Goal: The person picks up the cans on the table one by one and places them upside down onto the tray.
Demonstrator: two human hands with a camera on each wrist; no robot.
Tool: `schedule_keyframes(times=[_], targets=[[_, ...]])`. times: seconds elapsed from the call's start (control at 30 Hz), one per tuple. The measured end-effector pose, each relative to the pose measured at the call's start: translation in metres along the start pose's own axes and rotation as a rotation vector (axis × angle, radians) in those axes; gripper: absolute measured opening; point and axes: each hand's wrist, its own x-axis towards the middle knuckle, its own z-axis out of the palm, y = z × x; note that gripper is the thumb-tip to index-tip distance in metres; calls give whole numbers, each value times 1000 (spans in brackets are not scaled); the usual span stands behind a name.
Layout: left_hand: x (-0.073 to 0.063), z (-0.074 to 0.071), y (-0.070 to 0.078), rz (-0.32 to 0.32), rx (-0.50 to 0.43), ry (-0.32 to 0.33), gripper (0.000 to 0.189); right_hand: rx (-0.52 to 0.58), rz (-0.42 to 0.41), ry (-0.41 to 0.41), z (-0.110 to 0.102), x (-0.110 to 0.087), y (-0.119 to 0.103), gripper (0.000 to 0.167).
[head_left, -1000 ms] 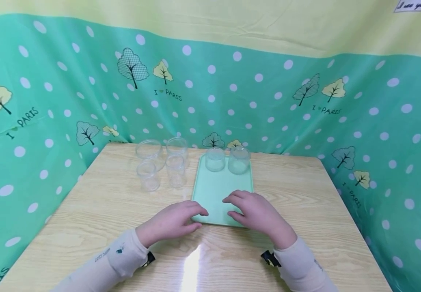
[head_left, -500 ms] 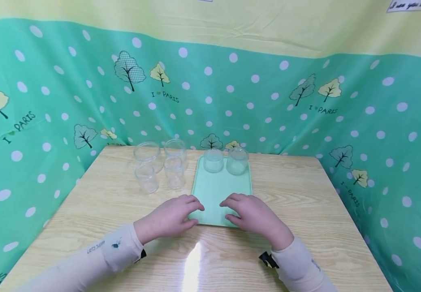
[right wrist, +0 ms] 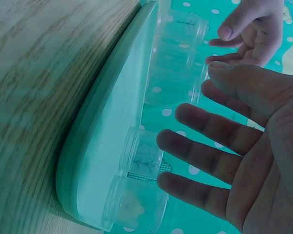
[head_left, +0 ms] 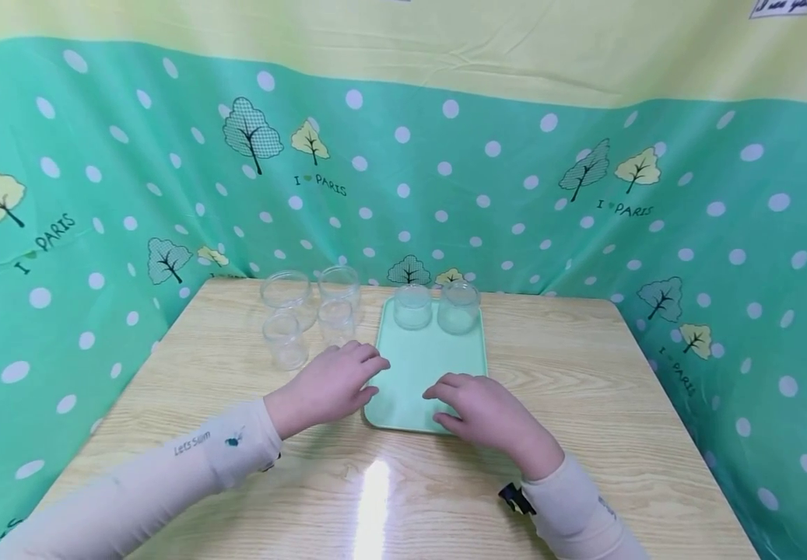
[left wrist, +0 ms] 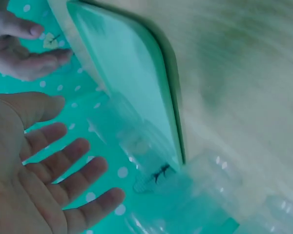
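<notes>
Left hand: fingers apart and slightly bent, above the left edge of the pale green rectangular tray. Right hand: fingers likewise spread, above the tray's near right part. Tray lies flat on the wood-grain table. Two clear containers, left and right, stand side by side at its far end. Four clear cups stand left of the tray: two wider at back, two narrower in front.
</notes>
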Motion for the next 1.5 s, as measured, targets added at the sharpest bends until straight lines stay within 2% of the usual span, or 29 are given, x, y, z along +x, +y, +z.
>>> schedule_keyframes(times=[0.13,0.27,0.47,0.6,0.73,1.07,1.5], targets=[[4,-8,-9,1,58,25,38,-2,8,-4,-1,-1,0,28],[9,-19,-19,-26,82,41,38,7,13,-9,-3,-1,0,28],[22,-37,-37,-74,56,36,38,3,16,-12,-3,-2,2,28],[29,-50,-49,-90,42,1,41,8,18,-13,-2,-2,3,29],[36,-58,-61,-105,3,-79,48,1,23,-15,-3,-2,4,29],[48,-57,-86,-140,-87,-226,54,5,24,-17,-3,-2,6,29],[58,-52,-101,-167,-143,-326,46,4,41,-20,-3,-3,6,29]])
